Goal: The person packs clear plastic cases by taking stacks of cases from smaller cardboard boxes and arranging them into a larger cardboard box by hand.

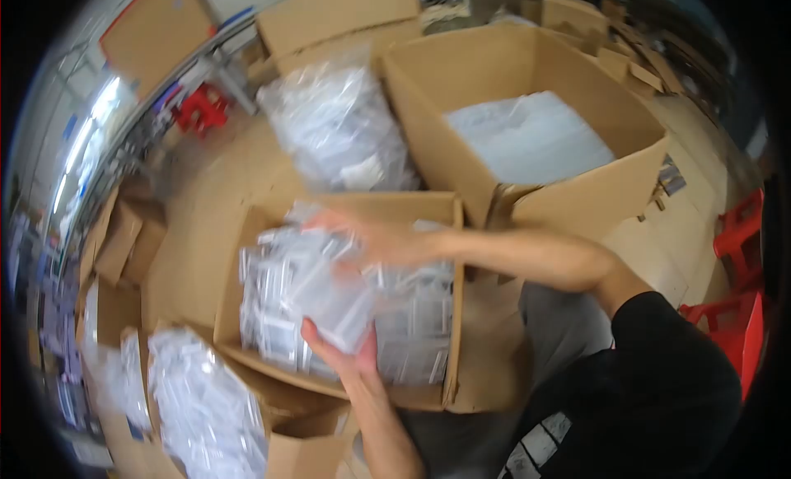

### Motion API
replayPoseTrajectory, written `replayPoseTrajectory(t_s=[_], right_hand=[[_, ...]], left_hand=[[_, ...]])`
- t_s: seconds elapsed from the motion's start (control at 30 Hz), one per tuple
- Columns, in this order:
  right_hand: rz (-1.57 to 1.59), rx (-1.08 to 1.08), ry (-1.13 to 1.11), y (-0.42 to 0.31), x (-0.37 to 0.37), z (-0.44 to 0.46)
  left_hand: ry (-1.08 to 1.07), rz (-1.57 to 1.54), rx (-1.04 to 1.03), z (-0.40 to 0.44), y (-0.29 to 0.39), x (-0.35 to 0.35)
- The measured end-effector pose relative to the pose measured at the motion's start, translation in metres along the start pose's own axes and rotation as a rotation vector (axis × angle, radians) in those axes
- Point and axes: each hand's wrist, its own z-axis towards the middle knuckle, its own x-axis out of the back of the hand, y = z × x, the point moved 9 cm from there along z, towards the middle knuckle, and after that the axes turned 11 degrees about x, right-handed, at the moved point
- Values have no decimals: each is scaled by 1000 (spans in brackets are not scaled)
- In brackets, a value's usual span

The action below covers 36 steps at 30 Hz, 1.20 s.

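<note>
My left hand is closed around the lower end of a clear plastic case, with the thumb on one side and fingers on the other. Motion blurs my right hand, which reaches in from the right above the case's upper end. Its fingers are smeared, and whether they touch the plastic cannot be made out. Both hands are over an open cardboard box holding many similar clear plastic cases, stacked in rows on the right and looser on the left.
A large open carton with a pale wrapped bundle stands behind. Beside it is a filled clear bag. Another bag of clear plastic pieces lies at lower left. Red stools stand at right, and another red stool is farther back.
</note>
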Motion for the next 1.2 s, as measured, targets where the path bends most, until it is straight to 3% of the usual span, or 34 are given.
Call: replayPoseTrajectory(t_s=[0.03, 0.07, 0.1, 0.17, 0.23, 0.27, 0.33, 0.4, 0.5, 0.57, 0.63, 0.67, 0.73, 0.77, 0.83, 0.9, 0.97, 1.0, 1.03, 1.1, 1.17, 1.2], right_hand=[[-48, -9, 149, 34, 24, 0], [-393, -380, 152, 48, 44, -7], [-827, -342, -45, 63, 41, -12], [-1259, -625, -546, 160, 37, -58], [-1693, -460, -765, 210, 18, -86], [-1860, -422, -845, 241, 9, -101], [-1950, -516, -878, 255, 20, -100], [-1720, -488, -846, 249, 6, -88], [-1152, -393, -543, 142, 22, -30], [-866, -94, -253, 63, 39, -1], [-618, -373, -47, 8, 57, 10], [-624, -361, -56, 1, 57, 11], [117, -440, 239, 5, 53, -6], [312, -511, 233, 18, 41, -15], [420, -552, 232, 38, 15, -30], [292, -458, 130, 54, -1, -38], [-213, -451, 22, 56, -3, -42], [-330, -302, 56, 35, -7, -42], [-328, -303, 71, 33, -12, -46], [-788, -184, -26, 16, -17, -46], [-736, -155, 45, 8, -12, -49], [-715, -6, 5, -3, -17, -45]], left_hand=[[-173, -6, 27, -5, 8, -25], [-159, 14, -23, -9, 21, -26], [-157, 37, -64, -11, 31, -27], [-151, 5, -84, -15, 40, -21], [23, 17, -73, -10, 41, 5], [6, 28, -40, -9, 37, 8], [-18, 19, 5, -6, 33, 11], [-39, 47, 7, -4, 32, 8], [89, 141, 3, -4, 29, 9], [117, 142, 28, 4, 24, 14], [82, 116, 4, 7, 23, 10], [67, 135, 21, 9, 21, 9], [59, 155, 37, 11, 15, 12], [15, 128, 89, 12, 8, 11], [-17, 117, 144, 11, -3, 10], [-76, 54, 166, 11, -15, 4], [-57, 115, 155, 12, -18, 7], [7, 173, 145, 11, -18, 12], [62, 231, 133, 13, -18, 13], [32, 256, 134, 14, -21, 6], [-1, 287, 132, 14, -25, 5], [-4, 302, 149, 12, -29, 5]])
